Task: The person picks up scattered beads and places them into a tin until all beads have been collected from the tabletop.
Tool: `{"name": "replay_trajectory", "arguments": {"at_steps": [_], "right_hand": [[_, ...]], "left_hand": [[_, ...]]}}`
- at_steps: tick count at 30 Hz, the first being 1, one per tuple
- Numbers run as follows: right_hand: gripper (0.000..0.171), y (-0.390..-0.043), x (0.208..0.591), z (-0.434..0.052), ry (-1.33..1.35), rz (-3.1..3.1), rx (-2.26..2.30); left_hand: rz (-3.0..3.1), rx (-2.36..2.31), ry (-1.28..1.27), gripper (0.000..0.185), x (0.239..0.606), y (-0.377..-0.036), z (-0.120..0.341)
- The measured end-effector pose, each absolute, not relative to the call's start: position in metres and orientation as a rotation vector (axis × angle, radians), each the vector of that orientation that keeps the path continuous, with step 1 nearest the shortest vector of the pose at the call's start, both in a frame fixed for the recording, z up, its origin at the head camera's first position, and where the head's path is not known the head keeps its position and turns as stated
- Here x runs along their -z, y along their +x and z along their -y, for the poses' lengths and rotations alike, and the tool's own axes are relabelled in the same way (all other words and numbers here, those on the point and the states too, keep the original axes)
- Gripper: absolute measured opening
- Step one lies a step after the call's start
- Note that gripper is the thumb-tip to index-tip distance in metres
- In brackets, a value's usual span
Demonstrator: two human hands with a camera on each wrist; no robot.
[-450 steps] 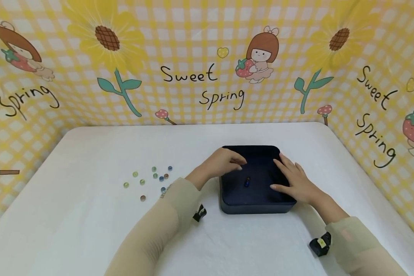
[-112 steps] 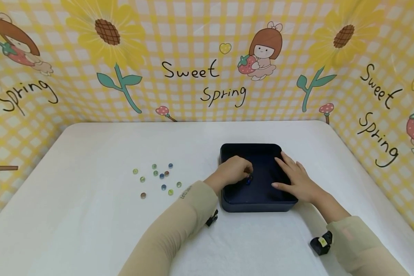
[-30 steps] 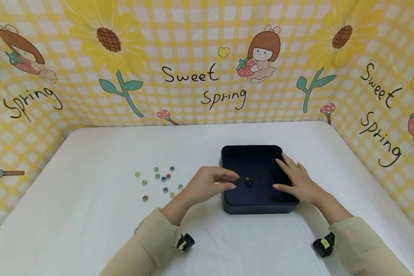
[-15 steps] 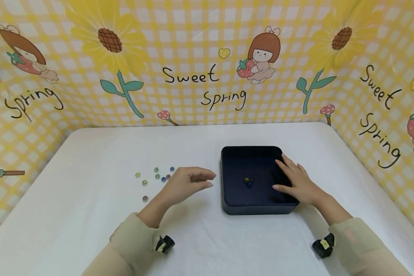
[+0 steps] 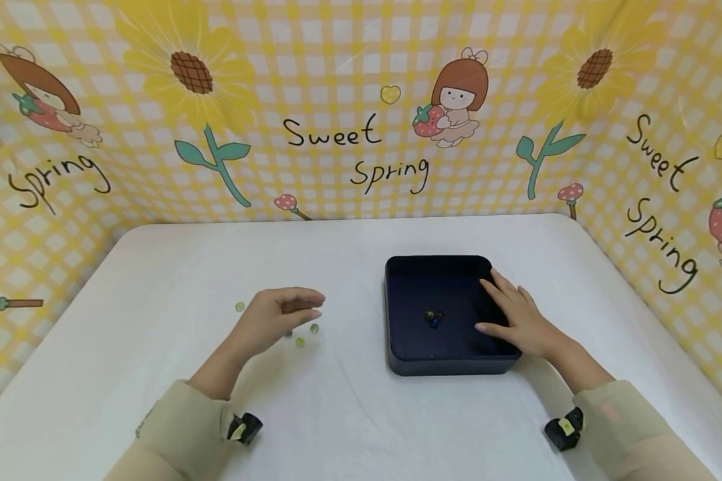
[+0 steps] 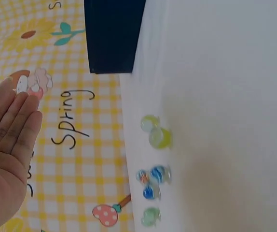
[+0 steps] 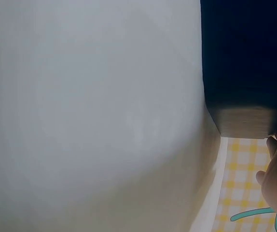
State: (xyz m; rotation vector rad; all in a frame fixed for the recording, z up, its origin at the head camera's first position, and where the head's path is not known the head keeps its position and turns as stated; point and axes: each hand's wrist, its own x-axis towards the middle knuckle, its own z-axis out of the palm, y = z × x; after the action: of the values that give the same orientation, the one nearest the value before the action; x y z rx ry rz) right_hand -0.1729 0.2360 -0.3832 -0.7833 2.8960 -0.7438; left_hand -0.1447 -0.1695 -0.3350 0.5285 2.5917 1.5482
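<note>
1. Marbles (image 5: 300,342), loose, see-through: scattered on the left part of the white bench (image 5: 349,414). Several are hidden behind the left hand (image 5: 273,321) in the head view; the left wrist view shows green, blue and orange-tinted ones, some touching or nearly so.
2. Tray (image 5: 455,367), dark blue, open-topped, corners rounded: to the right, well apart from the loose marbles. Three marbles (image 5: 434,323) lie grouped on its floor.
3. Left hand: above the loose marbles; a narrow gap between thumb and fingers, nothing seen held.
4. Right hand (image 5: 517,317): fingers spread wide at the tray's right wall, gripping nothing.
5. Handling, as judged: the step appears to be picking up one marble. A light two-sided pinch from above should suit; a sideways brush would likely roll the neighbours. The pale green outlying marbles look easier than the cluster.
6. Edges: the tray's left wall faces the left hand and would call for a lift over it; the right rim is taken up by the right hand.
7. Room: open bench between marbles and tray; patterned cloth (image 5: 331,73) rises behind the far edge.
</note>
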Motion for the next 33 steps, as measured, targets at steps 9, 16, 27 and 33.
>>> {"name": "replay_trajectory", "arguments": {"at_steps": [9,16,27,33], "right_hand": [[0.076,-0.172,0.383,-0.235,-0.777,-2.897,0.743],[0.076,-0.173,0.383,-0.236,-0.783,-2.897,0.741],[0.076,-0.172,0.382,-0.236,-0.772,-2.892,0.751],[0.076,-0.171,0.382,-0.237,-0.767,-2.892,0.746]], "left_hand": [[-2.685,-1.498,0.392,0.027,0.339,-0.150,0.203],[-2.793,-1.398,0.221,0.039,0.342,-0.159,0.231],[-2.812,-1.317,0.098,0.043,0.355,-0.167,0.262],[-2.824,-1.230,-0.016,0.040,0.364,-0.173,0.275]]}}
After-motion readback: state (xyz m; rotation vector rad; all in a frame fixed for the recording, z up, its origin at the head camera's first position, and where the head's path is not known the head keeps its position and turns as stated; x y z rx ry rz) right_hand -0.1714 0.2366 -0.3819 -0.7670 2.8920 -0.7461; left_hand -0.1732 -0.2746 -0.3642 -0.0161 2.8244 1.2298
